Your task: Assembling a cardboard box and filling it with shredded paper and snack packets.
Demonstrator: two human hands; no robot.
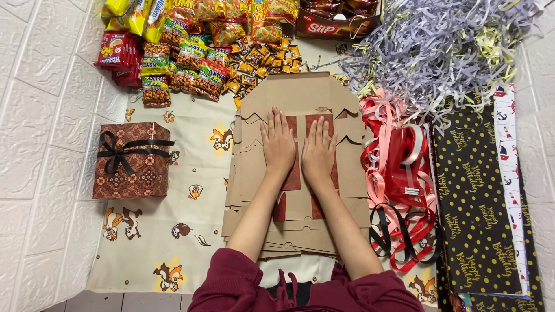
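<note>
A stack of flat brown cardboard box blanks (254, 167) lies in the middle of a cartoon-print cloth. Dark red panels show on the top blank under my hands. My left hand (278, 144) lies palm down on the top blank, fingers together and pointing away from me. My right hand (318, 151) rests flat beside it, almost touching. Neither hand grips anything. My dark red sleeves are pushed up at the bottom of the view.
A brown patterned gift box with a black bow (132, 160) stands at the left. Snack packets (185, 52) fill the far side. Shredded paper (439, 46) is piled at the far right, with red and pink ribbons (402, 179) and black dotted wrapping paper (474, 208) beside the stack.
</note>
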